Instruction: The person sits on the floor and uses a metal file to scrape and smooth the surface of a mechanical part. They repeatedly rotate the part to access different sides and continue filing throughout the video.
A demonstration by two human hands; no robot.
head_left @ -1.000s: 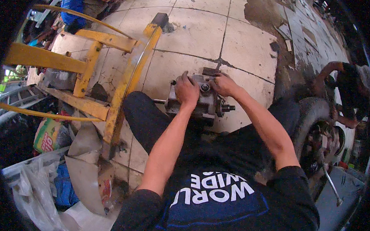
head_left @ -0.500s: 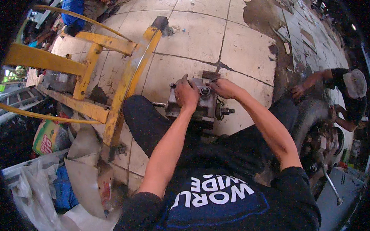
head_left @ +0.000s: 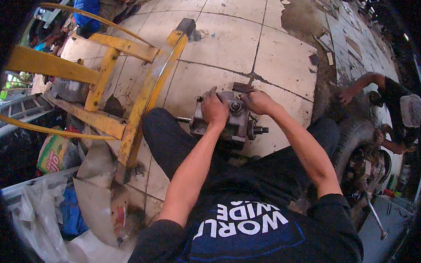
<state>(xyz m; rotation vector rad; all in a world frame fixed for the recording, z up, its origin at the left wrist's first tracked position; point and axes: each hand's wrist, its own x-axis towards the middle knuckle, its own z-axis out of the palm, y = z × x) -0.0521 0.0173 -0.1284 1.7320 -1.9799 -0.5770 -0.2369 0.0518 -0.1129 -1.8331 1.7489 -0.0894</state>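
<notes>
A grey metal gearbox-like housing (head_left: 234,125) with a short shaft sticking out to the right sits on the tiled floor between my legs. My left hand (head_left: 214,108) lies on its top left, fingers wrapped over the far edge. My right hand (head_left: 258,101) rests on its top right corner, next to a small flat metal piece (head_left: 243,87) at the far edge. Whether the right hand grips anything small is hidden by the fingers.
A yellow steel frame (head_left: 142,101) stands at the left over the tiled floor (head_left: 232,39). Plastic bags and a metal sheet (head_left: 97,192) lie at lower left. At right, another person's arm (head_left: 360,85) reaches near a tyre (head_left: 354,136). Another person in blue (head_left: 92,7) crouches top left.
My view has shifted slightly; both hands stay on the housing. The person at the right has leaned in and stretched an arm toward the floor by the tyre.
</notes>
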